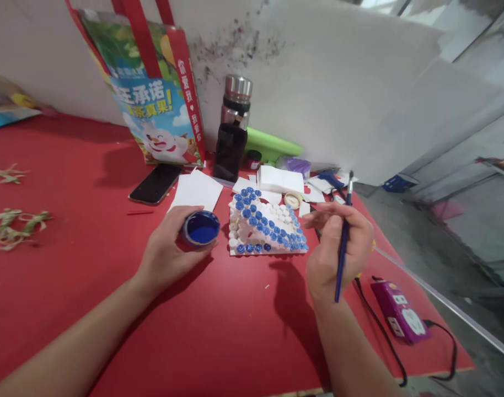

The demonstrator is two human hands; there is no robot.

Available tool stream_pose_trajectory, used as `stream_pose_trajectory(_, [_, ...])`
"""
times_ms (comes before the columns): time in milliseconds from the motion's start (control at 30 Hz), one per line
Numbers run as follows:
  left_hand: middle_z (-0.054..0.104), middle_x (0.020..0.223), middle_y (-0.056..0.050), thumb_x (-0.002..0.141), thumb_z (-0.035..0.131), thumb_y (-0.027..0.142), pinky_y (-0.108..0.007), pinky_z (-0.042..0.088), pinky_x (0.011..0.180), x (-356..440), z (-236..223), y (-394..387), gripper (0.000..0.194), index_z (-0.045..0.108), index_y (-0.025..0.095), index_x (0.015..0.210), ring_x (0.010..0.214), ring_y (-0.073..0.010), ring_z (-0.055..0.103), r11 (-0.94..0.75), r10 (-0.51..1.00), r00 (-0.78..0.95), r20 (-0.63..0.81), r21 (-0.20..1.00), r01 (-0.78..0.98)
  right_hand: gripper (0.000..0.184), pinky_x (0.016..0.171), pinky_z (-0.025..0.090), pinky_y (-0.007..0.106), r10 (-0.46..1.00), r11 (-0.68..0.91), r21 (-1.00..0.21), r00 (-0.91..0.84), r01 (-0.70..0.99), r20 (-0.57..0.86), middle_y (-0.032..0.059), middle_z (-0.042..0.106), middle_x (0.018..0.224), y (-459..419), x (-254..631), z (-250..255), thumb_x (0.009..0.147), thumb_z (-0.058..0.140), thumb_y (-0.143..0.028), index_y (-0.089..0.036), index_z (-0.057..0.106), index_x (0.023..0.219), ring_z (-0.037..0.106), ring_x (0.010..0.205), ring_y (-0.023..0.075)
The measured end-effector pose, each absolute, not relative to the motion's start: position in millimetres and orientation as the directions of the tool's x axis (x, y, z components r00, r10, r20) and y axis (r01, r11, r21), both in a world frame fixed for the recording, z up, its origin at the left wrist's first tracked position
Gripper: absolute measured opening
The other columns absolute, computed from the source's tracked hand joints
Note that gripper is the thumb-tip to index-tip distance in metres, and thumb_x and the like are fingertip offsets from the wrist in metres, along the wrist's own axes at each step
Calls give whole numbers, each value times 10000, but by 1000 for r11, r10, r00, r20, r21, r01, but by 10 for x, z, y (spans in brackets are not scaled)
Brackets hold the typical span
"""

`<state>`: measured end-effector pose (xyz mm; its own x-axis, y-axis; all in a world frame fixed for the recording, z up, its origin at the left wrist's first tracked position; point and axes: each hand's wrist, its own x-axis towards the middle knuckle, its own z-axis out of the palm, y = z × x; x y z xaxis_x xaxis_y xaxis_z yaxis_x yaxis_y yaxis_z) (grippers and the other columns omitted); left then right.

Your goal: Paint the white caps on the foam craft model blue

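My left hand (171, 242) is wrapped round a small jar of blue paint (201, 227), its mouth facing up. A thin paintbrush (343, 248) with a dark blue handle is held in my right hand (337, 245), bristles pointing up and away from me. Between my hands sits a white craft piece (268, 223) covered in small rose shapes, many painted blue and others white. Neither the brush tip nor the jar touches it. My right fingertips are near its right edge.
Behind the craft piece stand a dark bottle (231, 138), a printed bag (153, 99) and white paper scraps (198, 190). A phone (155, 183) lies left. At right are a purple power strip (401, 311) with cables and the red table's edge. Straw pieces (16, 226) lie far left.
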<state>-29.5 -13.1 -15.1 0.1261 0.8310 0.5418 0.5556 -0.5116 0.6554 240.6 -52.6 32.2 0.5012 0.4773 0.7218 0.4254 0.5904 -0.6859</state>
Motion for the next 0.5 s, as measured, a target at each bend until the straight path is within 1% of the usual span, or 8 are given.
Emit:
stream_pose_trajectory(67, [789,1336,-89,874,866,464,-481,642,1086,-327,-185,-96,517,693,255,1313,1233,-341,769,-496,836,102,539,664,560,119,800,648,390,458,582,-669,493,463,740,49,736,1114,-485,2416,245,1103,666,-305,-247,694,1203,754,859,164])
stream_pose_trajectory(133, [789,1330,-98,878,863,462,-484,646,1076,-342,-211,-67,507,694,252,1308,1232,-341,770,-474,851,88,518,683,556,156,875,649,440,498,547,-683,467,484,730,70,717,1195,-452,2446,156,1087,682,-308,-254,672,1233,763,909,182])
stream_pose_trajectory(200, [788,1325,-110,863,873,441,-479,659,1034,-339,-222,-49,520,693,246,1310,1212,-341,777,-482,851,105,514,687,544,180,884,634,446,544,534,-690,425,490,723,86,709,1238,-432,2488,79,1091,669,-284,-256,654,1268,763,931,190])
stream_pose_trajectory(333, [788,1300,-117,871,860,399,-465,657,1020,-299,-194,-43,489,700,230,1301,1192,-326,780,-510,845,144,515,696,506,223,924,600,446,526,508,-639,380,578,761,73,710,1208,-411,2568,18,1083,672,-260,-264,665,1306,730,981,205])
stream_pose_trajectory(400, [793,1257,-104,880,856,400,-451,658,994,-278,-168,-53,426,723,237,1250,1153,-313,786,-510,853,173,493,714,479,237,939,597,446,519,499,-617,361,608,775,67,706,1195,-407,2588,24,1074,679,-257,-268,673,1311,724,1012,216])
stream_pose_trajectory(500, [802,1210,-82,862,861,365,-433,652,951,-267,-131,-83,403,739,251,1229,1102,-298,789,-518,855,247,456,734,439,253,974,601,454,551,483,-633,353,604,757,65,705,1201,-422,2568,51,1067,691,-275,-268,668,1319,739,1053,230])
